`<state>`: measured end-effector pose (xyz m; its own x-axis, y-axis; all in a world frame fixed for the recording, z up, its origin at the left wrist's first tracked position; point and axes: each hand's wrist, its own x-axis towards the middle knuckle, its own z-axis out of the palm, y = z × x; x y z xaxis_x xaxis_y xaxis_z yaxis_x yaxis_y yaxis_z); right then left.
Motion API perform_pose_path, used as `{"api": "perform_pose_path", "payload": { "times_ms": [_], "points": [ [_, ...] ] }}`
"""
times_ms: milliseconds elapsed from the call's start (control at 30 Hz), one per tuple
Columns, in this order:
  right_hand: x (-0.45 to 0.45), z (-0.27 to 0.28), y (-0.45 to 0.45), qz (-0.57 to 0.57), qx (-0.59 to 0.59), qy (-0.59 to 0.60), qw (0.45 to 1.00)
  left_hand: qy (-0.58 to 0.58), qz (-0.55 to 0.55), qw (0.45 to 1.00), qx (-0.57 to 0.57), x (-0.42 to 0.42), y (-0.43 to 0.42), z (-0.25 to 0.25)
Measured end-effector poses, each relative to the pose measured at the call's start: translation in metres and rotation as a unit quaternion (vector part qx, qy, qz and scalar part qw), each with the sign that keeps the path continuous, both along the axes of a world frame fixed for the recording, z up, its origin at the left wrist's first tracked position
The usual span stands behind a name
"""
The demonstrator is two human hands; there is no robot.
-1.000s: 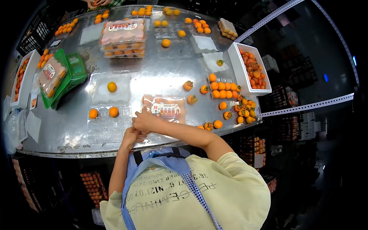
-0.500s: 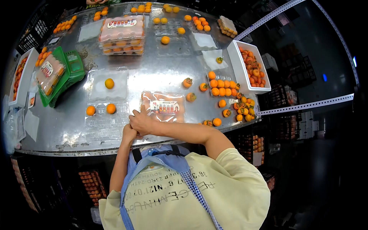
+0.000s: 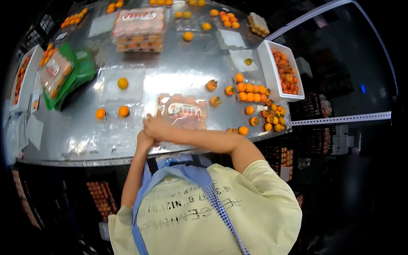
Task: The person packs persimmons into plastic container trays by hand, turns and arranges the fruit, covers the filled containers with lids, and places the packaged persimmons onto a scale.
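A clear plastic clamshell pack (image 3: 193, 121) of orange fruit, with a printed label on its lid, lies flat in front of me. My right hand (image 3: 156, 128) reaches across to its front left corner, fingers bent and pressed at the edge, one finger lying toward the lid. Tucked against it, my left hand (image 3: 145, 139) is curled closed, partly covered by the right; whatever is between its fingers is hidden. Left of the hands, an open clear tray (image 3: 121, 134) has two persimmons at its back edge, and a padded lid (image 3: 108, 89) carries one persimmon (image 3: 123, 83).
Stacked fruit packs (image 3: 138, 38) stand at the back. A green scale (image 3: 85, 68) with a pack on it is at left. Loose persimmons (image 3: 215, 101) and a filled tray (image 3: 250, 92) sit to the right, beside a white foam box (image 3: 265, 63) of fruit.
The view has tilted slightly, so the table appears higher in the frame. My hands stay together at the pack's front left corner, with little visible movement against it.
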<state>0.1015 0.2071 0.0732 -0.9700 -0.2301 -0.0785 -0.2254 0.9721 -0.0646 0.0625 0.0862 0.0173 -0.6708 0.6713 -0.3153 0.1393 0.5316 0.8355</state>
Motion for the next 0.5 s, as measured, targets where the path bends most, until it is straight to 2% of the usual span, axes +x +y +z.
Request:
{"api": "perform_pose_path", "payload": {
  "times_ms": [33, 67, 100, 133, 200, 300, 400, 500],
  "points": [
    [-0.009, -0.001, 0.006, -0.026, -0.039, 0.01, 0.999, -0.087, 0.085, 0.992, 0.017, 0.005, 0.001, 0.009],
    [-0.018, 0.003, 0.022, -0.003, -0.05, 0.025, 0.998, -0.173, 0.11, 0.979, 0.006, 0.003, 0.003, -0.008],
    [-0.02, 0.045, 0.033, 0.025, -0.036, -0.004, 0.999, -0.198, 0.12, 0.973, 0.015, 0.003, 0.0, -0.021],
    [-0.017, 0.067, 0.043, 0.036, -0.025, 0.033, 0.998, -0.211, 0.116, 0.971, 0.008, 0.002, 0.001, -0.021],
    [-0.011, 0.075, 0.047, -0.038, -0.054, 0.047, 0.997, -0.262, 0.16, 0.951, 0.047, 0.007, 0.004, 0.006],
    [0.022, 0.081, 0.049, -0.027, -0.155, 0.041, 0.987, -0.258, 0.138, 0.956, 0.032, 0.005, 0.002, 0.013],
    [0.055, 0.074, 0.065, -0.1, -0.221, 0.013, 0.97, -0.257, 0.137, 0.956, 0.037, 0.008, 0.001, 0.027],
    [0.105, 0.059, 0.096, -0.172, -0.17, 0.074, 0.967, -0.314, 0.13, 0.939, 0.052, 0.01, 0.0, 0.021]
  ]
}}
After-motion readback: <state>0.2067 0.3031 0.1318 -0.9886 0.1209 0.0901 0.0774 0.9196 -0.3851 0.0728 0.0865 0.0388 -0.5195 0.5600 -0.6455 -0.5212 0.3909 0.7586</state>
